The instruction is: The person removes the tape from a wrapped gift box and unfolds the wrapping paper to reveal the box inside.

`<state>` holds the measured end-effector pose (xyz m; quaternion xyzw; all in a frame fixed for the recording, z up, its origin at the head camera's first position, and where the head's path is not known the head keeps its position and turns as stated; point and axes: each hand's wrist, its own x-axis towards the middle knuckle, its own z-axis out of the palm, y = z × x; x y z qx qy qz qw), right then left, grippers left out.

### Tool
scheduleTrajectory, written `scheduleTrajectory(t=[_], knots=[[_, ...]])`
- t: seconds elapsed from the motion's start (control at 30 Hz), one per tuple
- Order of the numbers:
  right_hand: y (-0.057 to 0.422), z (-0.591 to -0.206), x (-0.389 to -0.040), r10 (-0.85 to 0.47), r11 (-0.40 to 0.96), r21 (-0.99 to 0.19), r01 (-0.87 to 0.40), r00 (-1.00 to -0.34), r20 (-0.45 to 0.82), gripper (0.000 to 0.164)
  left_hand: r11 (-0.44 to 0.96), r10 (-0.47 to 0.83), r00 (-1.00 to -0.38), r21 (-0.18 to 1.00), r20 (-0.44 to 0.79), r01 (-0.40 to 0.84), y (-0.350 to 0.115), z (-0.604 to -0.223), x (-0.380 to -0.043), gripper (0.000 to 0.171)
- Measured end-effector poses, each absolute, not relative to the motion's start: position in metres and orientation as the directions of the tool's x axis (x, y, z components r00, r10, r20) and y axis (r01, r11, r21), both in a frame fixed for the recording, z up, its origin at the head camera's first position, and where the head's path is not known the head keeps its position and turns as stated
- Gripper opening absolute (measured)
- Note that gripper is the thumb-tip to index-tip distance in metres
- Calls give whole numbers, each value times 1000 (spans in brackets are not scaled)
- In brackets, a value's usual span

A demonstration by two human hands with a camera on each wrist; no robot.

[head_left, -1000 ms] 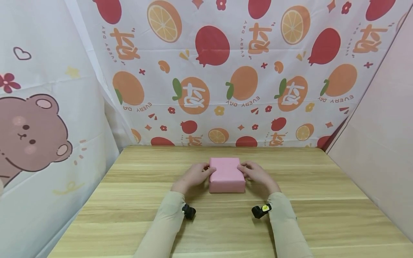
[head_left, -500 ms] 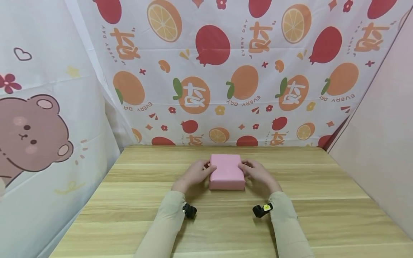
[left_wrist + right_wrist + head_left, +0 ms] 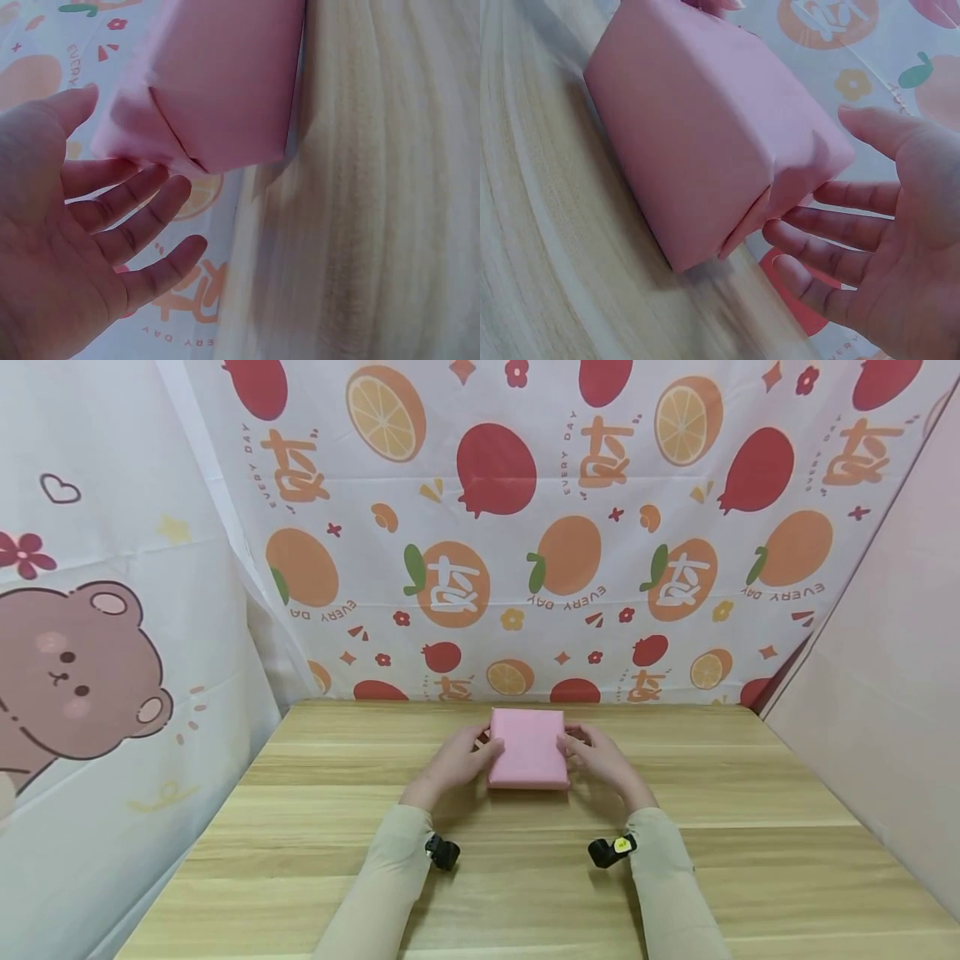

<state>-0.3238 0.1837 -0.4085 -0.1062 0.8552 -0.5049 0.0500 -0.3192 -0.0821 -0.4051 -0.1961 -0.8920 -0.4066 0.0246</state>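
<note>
One white cloth with a brown bear print (image 3: 90, 668) hangs far left. Next, pale left sleeve (image 3: 378, 881), black camera (image 3: 444, 853) at its cuff. Left hand (image 3: 454, 760) grips the box: thumb at top edge, other fingers, spread, at the folded left end (image 3: 131, 135). Center, pink box (image 3: 528, 747), held between both hands near the back of the wood-grain surface (image 3: 525, 893), top face tipped toward the wearer; cannot tell if its underside touches. Fruit-print cloth (image 3: 497, 468) behind. Right hand (image 3: 606, 762) grips likewise, thumb at top edge, fingers at folded right end (image 3: 810, 161). Then second black camera (image 3: 603, 853), yellow-marked, right sleeve (image 3: 671, 881). Far right, plain pale cloth or panel (image 3: 888, 693).
</note>
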Motion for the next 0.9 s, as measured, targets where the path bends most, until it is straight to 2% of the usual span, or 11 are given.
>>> scheduleTrajectory(t=[0.13, 0.3, 0.47, 0.67, 0.9], knots=[[184, -406, -325, -222, 417, -896, -153, -973, 63, 58, 555, 309, -928, 753, 208, 353, -80, -403, -319, 49], [186, -404, -327, -206, 334, -934, -129, -977, 62, 59, 509, 291, -930, 788, 222, 347, -77, -401, -319, 54], [186, -402, -326, -184, 258, -960, -111, -981, 64, 58, 470, 263, -933, 812, 247, 348, -73, -399, -318, 50], [186, -402, -327, -130, 170, -982, -85, -989, 63, 45, 437, 205, -955, 853, 215, 286, -72, -397, -314, 42], [187, -405, -330, -93, 140, -985, -105, -991, 93, 35, 395, 153, -969, 886, 196, 242, -73, -396, -313, 37]])
